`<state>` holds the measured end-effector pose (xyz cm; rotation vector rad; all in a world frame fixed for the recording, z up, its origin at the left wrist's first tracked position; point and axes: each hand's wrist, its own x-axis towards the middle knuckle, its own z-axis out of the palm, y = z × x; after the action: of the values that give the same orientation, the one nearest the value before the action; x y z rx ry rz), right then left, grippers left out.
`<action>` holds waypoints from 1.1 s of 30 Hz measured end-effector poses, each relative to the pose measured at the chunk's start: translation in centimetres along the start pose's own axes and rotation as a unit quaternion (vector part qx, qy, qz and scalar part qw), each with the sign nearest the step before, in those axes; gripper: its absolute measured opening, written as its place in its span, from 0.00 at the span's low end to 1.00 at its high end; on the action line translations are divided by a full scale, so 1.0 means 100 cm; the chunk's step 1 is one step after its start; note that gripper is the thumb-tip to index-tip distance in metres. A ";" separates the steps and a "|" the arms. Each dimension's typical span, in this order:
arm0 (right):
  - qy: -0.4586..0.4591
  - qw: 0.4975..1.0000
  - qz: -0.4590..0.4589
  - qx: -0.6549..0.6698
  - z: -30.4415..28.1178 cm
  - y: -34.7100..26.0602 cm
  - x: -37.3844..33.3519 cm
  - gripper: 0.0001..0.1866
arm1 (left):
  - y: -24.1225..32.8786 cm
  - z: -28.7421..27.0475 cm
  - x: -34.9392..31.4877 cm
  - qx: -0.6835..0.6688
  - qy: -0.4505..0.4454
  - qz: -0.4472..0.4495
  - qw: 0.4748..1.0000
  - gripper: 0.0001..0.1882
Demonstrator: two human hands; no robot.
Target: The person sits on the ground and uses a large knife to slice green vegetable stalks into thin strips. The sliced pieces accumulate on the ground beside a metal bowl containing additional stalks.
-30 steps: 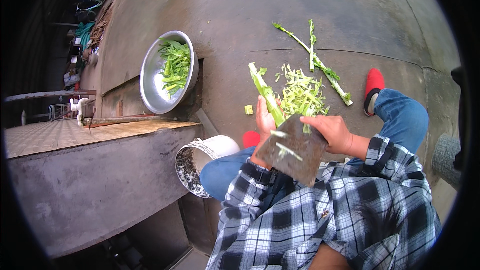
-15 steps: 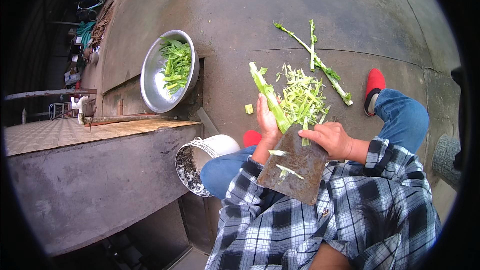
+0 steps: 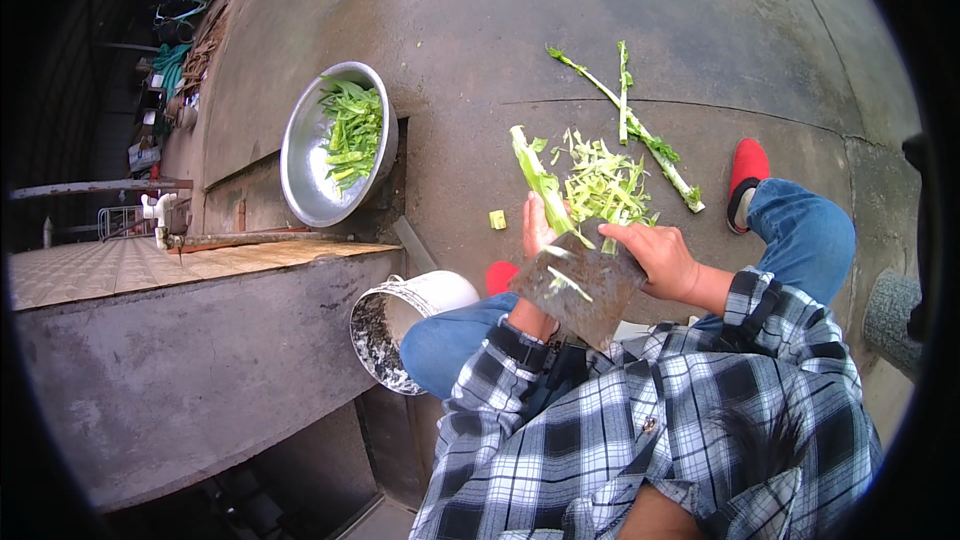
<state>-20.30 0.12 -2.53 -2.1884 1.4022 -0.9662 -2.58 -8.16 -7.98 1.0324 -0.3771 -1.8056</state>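
The green stalk point(image 3: 541, 180) slants beside the peelings point(image 3: 605, 185) in the fingers of our left hand point(image 3: 537, 229) while our right hand point(image 3: 658, 258) grips the cleaver point(image 3: 580, 295); we seem to be peeling, and the next stroke calls for a steady hold.

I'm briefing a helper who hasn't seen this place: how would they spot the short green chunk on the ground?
Find the big metal bowl, then look right, towards the person's left hand. Just left of that hand lies the green chunk, blocky and alone, unlike the thin, heaped peelings.
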 end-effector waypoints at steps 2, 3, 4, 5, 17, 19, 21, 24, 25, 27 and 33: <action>0.001 1.000 0.014 -0.002 0.001 0.001 0.000 0.35 | -0.002 0.003 -0.004 -0.009 0.012 0.008 1.000 0.16; -0.006 1.000 0.020 -0.006 0.001 0.001 -0.001 0.36 | -0.001 0.004 -0.006 0.008 0.029 0.003 1.000 0.16; -0.013 1.000 0.026 -0.009 0.001 0.000 -0.001 0.36 | 0.000 0.006 -0.006 0.019 0.031 -0.001 0.999 0.16; -0.015 1.000 0.018 0.001 0.001 -0.001 -0.002 0.36 | 0.001 0.008 -0.008 0.030 0.033 -0.003 0.999 0.16; 0.003 0.999 0.031 -0.033 0.005 0.008 0.000 0.38 | -0.002 0.025 -0.028 -0.075 -0.132 -0.163 0.975 0.33; -0.004 0.998 0.042 -0.036 0.006 0.006 -0.002 0.38 | -0.001 0.024 -0.030 -0.084 -0.123 -0.175 0.973 0.32; -0.006 0.998 0.042 -0.038 0.007 0.007 -0.002 0.38 | -0.003 0.025 -0.033 -0.101 -0.132 -0.183 0.969 0.33; -0.007 0.999 0.033 -0.042 0.009 0.011 0.001 0.38 | -0.006 0.029 -0.035 -0.109 -0.117 -0.190 0.969 0.33; -0.007 0.999 0.031 -0.036 0.009 0.013 0.002 0.38 | -0.007 0.031 -0.035 -0.109 -0.108 -0.192 0.969 0.34; -0.012 0.999 0.033 -0.031 0.009 0.014 0.003 0.37 | -0.007 0.035 -0.036 -0.110 -0.097 -0.187 0.971 0.34; -0.032 0.998 0.045 -0.028 0.004 0.001 -0.001 0.37 | -0.007 0.016 -0.040 -0.135 -0.137 -0.254 0.948 0.33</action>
<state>-20.05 0.12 -2.92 -2.1573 1.5005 -0.8267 -3.69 -4.69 -5.61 0.7239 -0.0149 -2.3972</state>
